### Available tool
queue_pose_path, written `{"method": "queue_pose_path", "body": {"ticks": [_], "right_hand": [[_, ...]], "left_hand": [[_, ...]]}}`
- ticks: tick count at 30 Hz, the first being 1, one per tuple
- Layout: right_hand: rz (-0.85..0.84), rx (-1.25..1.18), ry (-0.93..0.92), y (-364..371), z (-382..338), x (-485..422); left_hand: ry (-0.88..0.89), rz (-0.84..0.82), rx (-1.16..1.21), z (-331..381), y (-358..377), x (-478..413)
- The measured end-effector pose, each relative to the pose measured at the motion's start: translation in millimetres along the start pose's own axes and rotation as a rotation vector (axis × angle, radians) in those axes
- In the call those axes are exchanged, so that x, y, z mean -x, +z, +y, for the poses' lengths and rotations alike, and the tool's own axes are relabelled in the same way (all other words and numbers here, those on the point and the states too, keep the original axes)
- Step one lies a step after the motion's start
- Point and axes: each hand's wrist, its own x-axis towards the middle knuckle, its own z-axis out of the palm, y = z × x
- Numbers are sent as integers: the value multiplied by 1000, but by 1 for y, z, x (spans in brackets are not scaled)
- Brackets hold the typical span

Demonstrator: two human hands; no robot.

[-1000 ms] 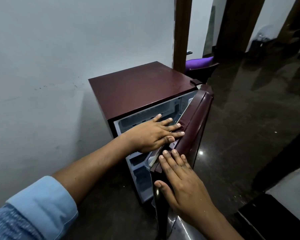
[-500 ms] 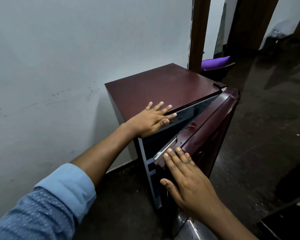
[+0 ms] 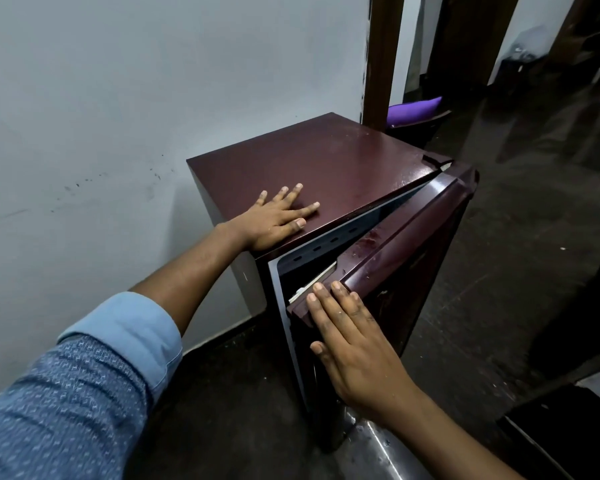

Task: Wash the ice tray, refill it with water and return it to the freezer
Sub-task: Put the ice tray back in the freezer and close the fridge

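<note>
Left hand (image 3: 274, 216), reaching out of a rolled blue patterned sleeve (image 3: 84, 375), is lying flat with fingers spread on the smooth maroon top of the boxy fridge (image 3: 326, 161), near its 7 o'clock corner, gripping nothing. At 4 o'clock from it the glossy maroon door (image 3: 413, 244) is standing ajar, a wedge-shaped gap showing the dark interior. Right hand (image 3: 350, 344) is pressing straight, close-set fingers against the door's free top corner. Whether the ice tray is sitting inside cannot be told.
</note>
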Motion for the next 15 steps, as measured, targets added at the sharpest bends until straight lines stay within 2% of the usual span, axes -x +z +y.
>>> {"method": "queue_pose_path", "body": {"ticks": [6, 11, 15], "right_hand": [[86, 21, -87, 26, 6, -5], [302, -136, 46, 70, 16, 21], [248, -121, 14, 99, 27, 44]], "left_hand": [[16, -10, -8, -6, 3, -3], [24, -1, -2, -7, 5, -5], [25, 5, 4, -7, 6, -5]]}}
